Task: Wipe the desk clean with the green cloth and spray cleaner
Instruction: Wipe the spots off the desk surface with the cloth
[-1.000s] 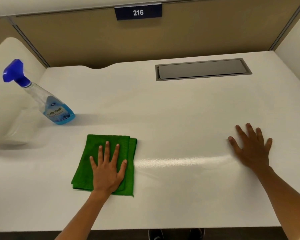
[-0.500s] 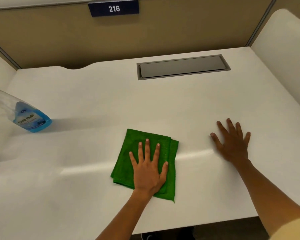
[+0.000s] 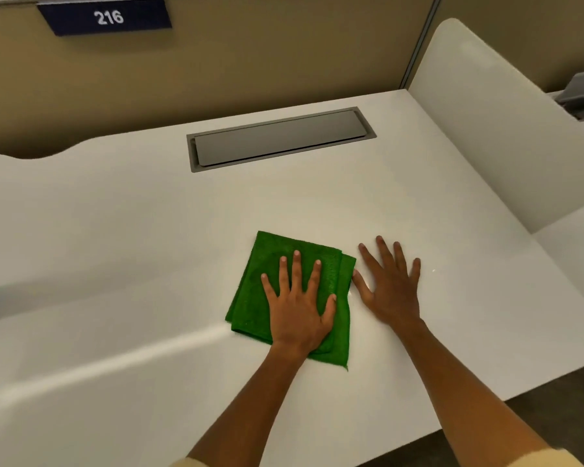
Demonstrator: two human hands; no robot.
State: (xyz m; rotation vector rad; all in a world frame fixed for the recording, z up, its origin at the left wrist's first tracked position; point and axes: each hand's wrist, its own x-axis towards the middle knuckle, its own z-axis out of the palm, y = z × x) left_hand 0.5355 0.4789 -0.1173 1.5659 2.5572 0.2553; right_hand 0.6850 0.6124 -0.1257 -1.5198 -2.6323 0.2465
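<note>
Left hand is flat on the green cloth, fingers straight and spread, pressing it down onto the desk. Right hand lies flat on the bare desktop just beside the cloth's right edge, fingers wide, holding nothing; its thumb is close to the cloth, and I cannot tell if they touch. The cloth sits folded, a little right of the desk's middle, near the front edge.

Progress, as a judgement: this looks like the middle of the wiping. A faint sheen streaks the near left of the desktop, possibly damp from a pass. The far half, up by the grey cable hatch, and the right corner likely remain. The spray cleaner is out of view here.

The surface is smooth, white and glossy, with a curved cut-out at the back left. A tan partition stands behind, carrying a dark plate reading 216. A white side panel closes the right.
</note>
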